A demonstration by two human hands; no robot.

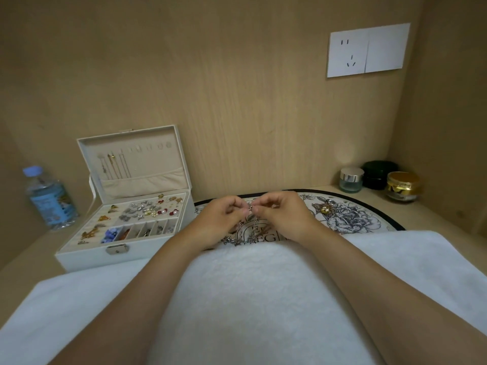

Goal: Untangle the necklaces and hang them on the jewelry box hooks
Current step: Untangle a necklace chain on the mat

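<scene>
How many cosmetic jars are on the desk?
3, in the back right corner: a silver-lidded clear jar on the left, a dark jar in the middle, a gold-lidded jar on the right. None appears hidden.
</scene>
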